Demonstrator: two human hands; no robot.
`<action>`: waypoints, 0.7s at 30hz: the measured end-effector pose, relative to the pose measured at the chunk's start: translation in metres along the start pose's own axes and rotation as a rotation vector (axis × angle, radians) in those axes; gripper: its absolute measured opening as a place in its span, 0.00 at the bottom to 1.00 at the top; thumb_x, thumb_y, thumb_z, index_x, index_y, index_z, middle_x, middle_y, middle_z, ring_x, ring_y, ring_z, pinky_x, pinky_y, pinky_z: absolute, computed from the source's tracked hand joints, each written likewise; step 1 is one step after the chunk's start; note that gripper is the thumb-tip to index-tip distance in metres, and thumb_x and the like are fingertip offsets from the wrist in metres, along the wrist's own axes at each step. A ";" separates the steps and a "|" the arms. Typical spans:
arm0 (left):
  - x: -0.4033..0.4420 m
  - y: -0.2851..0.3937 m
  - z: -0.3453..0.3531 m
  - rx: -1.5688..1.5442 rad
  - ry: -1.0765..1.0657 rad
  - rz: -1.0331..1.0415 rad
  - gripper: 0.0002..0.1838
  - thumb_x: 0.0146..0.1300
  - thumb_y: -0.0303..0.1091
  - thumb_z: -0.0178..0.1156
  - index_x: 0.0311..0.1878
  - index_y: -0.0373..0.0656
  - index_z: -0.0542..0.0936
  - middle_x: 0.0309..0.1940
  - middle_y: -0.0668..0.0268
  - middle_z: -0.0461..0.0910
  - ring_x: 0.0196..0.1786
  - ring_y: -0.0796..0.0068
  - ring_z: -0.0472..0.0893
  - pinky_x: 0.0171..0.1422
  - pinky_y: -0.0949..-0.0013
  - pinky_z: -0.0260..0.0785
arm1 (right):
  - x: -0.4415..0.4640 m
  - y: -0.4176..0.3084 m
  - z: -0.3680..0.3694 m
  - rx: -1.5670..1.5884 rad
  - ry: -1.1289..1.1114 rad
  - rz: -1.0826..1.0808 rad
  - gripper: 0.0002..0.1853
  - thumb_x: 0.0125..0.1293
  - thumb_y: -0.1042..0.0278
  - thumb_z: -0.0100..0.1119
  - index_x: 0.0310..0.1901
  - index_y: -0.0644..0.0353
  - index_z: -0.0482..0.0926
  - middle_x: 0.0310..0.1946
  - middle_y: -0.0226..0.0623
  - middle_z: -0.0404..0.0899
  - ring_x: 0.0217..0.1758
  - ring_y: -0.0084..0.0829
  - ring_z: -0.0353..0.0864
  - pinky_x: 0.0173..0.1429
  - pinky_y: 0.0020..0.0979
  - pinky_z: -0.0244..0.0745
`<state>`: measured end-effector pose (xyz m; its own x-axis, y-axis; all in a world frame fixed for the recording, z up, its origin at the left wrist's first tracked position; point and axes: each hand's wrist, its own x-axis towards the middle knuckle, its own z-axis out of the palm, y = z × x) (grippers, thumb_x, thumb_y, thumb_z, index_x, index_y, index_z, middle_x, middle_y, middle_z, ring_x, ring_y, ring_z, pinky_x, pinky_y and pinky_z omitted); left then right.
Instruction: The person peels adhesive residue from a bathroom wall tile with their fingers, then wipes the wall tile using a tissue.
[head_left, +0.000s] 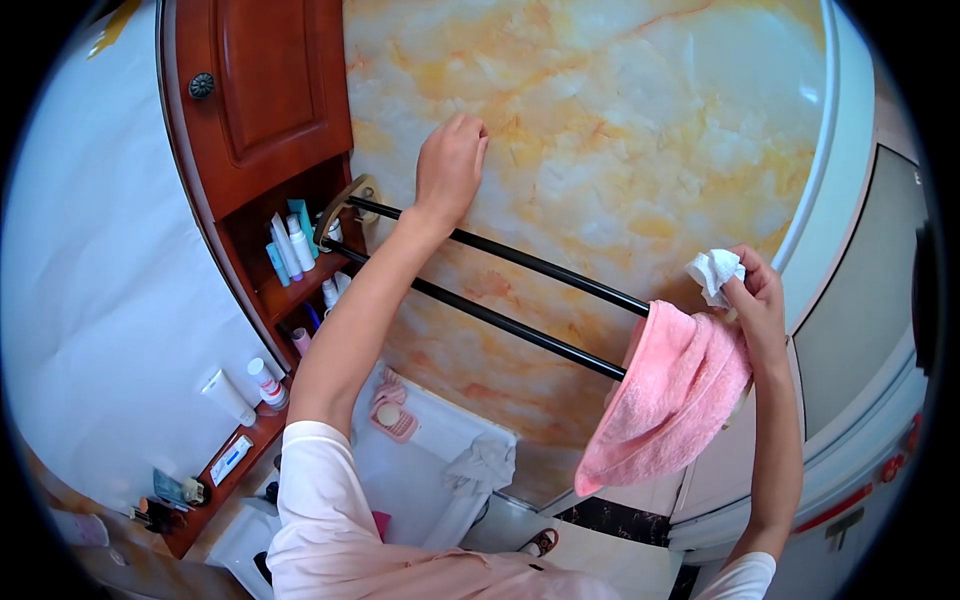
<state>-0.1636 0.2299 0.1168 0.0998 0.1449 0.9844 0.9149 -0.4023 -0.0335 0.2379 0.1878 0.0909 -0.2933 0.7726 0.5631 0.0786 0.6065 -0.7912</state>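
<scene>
My left hand point(452, 165) is raised in front of the marbled wall, above the upper bar of a black double towel rail point(540, 265). Its fingers are curled closed, and the palm side is hidden, so I cannot tell whether anything is inside. On the right, my right hand point(762, 305) pinches a crumpled white tissue point(716, 272) between thumb and fingers. Just below and left of that hand, a pink towel point(665, 400) hangs over the rail's right end.
A red-brown cabinet point(262, 80) with shelves of tubes and bottles point(290, 247) stands at left, beside a mirror point(100, 250). Below are a white basin point(430, 450) with a grey-white cloth point(482, 465) and a pink soap dish point(393, 420). A door point(865, 290) is at right.
</scene>
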 end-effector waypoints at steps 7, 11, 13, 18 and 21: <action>-0.012 0.000 -0.007 -0.201 -0.057 -0.141 0.04 0.64 0.24 0.58 0.38 0.37 0.73 0.31 0.57 0.74 0.34 0.59 0.76 0.42 0.65 0.69 | 0.001 0.003 -0.005 0.027 -0.037 0.013 0.08 0.69 0.73 0.55 0.48 0.62 0.78 0.37 0.25 0.79 0.38 0.14 0.78 0.40 0.20 0.78; -0.023 0.055 -0.019 -0.618 -0.092 -0.264 0.04 0.64 0.21 0.58 0.40 0.36 0.74 0.33 0.62 0.75 0.37 0.71 0.75 0.45 0.71 0.69 | -0.001 0.003 0.000 0.036 0.020 0.044 0.10 0.69 0.72 0.55 0.49 0.63 0.77 0.40 0.27 0.79 0.42 0.17 0.79 0.43 0.23 0.80; -0.022 0.094 -0.023 -0.818 -0.174 -0.258 0.04 0.64 0.20 0.59 0.40 0.36 0.75 0.35 0.64 0.76 0.40 0.74 0.76 0.48 0.72 0.69 | 0.000 0.002 -0.001 0.012 -0.012 0.020 0.10 0.69 0.72 0.56 0.50 0.63 0.77 0.41 0.28 0.79 0.43 0.18 0.79 0.45 0.25 0.81; -0.005 0.171 -0.008 -0.917 -0.247 0.044 0.04 0.61 0.20 0.61 0.37 0.35 0.76 0.38 0.59 0.77 0.43 0.68 0.78 0.50 0.69 0.70 | 0.001 -0.002 0.004 0.055 -0.039 0.029 0.11 0.69 0.71 0.60 0.50 0.64 0.77 0.40 0.28 0.79 0.40 0.16 0.79 0.43 0.22 0.80; 0.000 0.194 0.009 -0.938 -0.276 0.100 0.05 0.60 0.20 0.62 0.38 0.34 0.76 0.40 0.57 0.77 0.44 0.62 0.78 0.51 0.66 0.70 | 0.002 0.000 0.002 0.040 -0.086 0.001 0.10 0.70 0.70 0.60 0.50 0.64 0.77 0.39 0.27 0.79 0.40 0.15 0.79 0.41 0.22 0.79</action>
<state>0.0181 0.1603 0.1091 0.3573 0.2293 0.9054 0.2276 -0.9616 0.1537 0.2356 0.1894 0.0914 -0.3739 0.7532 0.5413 0.0413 0.5965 -0.8015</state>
